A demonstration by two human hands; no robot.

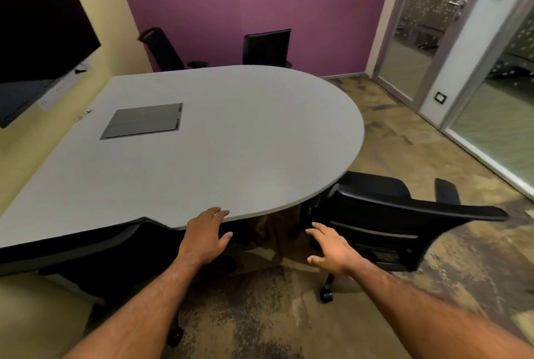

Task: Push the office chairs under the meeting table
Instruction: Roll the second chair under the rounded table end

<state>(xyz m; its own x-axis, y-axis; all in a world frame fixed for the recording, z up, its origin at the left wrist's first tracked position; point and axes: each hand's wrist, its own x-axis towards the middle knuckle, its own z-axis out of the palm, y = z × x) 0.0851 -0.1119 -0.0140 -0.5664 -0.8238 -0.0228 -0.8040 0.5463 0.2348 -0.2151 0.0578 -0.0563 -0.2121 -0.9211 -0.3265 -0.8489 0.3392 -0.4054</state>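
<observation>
A grey meeting table [231, 141] with a rounded right end fills the middle of the view. One black office chair [390, 220] stands at its near right corner, seat partly under the top, backrest toward me. Another black chair [95, 254] sits at the near left, pushed against the table edge. Two more black chairs [267, 47] [164, 49] stand on the far side by the purple wall. My left hand [206, 238] hovers open at the table's near edge, fingers spread. My right hand [332, 248] is open too, just left of the right chair's backrest, not touching it.
A dark screen [37, 34] hangs on the yellow wall at left. A metal cable hatch [143, 121] is set into the tabletop. Glass door and partitions [416, 40] line the right side. Patterned brown carpet [404, 141] spreads right of the table.
</observation>
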